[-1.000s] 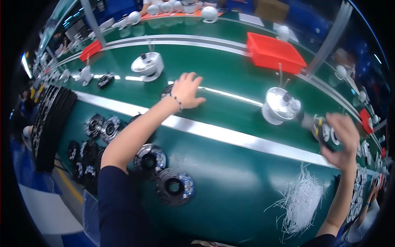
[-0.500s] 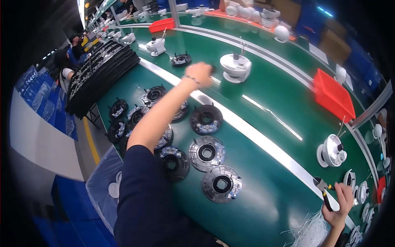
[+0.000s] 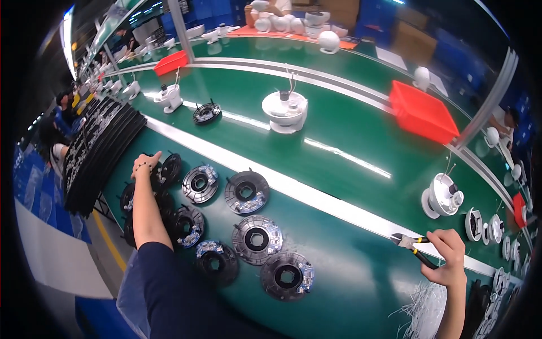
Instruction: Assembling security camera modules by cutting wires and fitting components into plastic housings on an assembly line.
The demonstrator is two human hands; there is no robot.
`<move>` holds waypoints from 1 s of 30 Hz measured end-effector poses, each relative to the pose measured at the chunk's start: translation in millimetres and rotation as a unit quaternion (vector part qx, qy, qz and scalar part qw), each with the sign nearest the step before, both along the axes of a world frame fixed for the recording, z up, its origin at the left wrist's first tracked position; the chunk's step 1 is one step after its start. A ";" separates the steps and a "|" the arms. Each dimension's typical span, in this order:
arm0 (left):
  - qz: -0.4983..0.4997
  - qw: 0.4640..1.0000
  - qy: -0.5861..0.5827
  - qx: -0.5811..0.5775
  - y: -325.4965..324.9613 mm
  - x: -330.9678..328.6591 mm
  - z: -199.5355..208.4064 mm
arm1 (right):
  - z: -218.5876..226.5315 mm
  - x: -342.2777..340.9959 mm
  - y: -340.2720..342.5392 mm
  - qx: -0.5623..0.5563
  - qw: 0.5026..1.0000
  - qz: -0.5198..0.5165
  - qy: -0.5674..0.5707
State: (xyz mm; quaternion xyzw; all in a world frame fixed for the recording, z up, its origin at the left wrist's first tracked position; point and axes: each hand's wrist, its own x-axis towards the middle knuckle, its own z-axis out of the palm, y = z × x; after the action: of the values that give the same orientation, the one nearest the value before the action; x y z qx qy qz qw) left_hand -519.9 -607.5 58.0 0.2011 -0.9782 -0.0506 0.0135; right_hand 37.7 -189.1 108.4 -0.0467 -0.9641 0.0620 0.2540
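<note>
I judge that the step in hand is the taking of a disc (image 3: 169,171): it stands tilted on the bench (image 3: 344,248), touching or just beside my left hand (image 3: 145,164). Whether this grip is closed on it, I cannot tell. My right hand (image 3: 449,259) holds the cutters (image 3: 405,241), their handles spread. The next move, I think, calls for a sure hold on one rim, without disturbing neighbours. Besides the tilted one, I count six well-visible discs (image 3: 240,204); others are partly hidden by my left arm (image 3: 151,220). One more lies on the belt (image 3: 350,130).
</note>
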 end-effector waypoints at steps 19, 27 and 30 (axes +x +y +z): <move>-0.243 0.482 -0.164 0.826 328.8 60.7 -42.3 | 38.8 -57.6 -37.3 -0.088 0.992 0.016 0.090; -0.479 0.505 -0.098 0.712 316.7 217.0 -4.4 | 36.2 -74.0 -15.8 0.034 0.981 -0.100 0.164; -0.530 0.475 -0.089 0.696 316.9 249.8 -9.5 | 34.4 -75.1 -15.5 0.094 0.973 -0.147 0.151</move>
State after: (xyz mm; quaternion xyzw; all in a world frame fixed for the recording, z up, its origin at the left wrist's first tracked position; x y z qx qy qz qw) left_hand -270.1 -290.6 48.4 -0.4093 -0.5374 -0.6944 -0.2479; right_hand -37.4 -204.6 142.7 -0.1539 -0.8988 -0.0609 0.4060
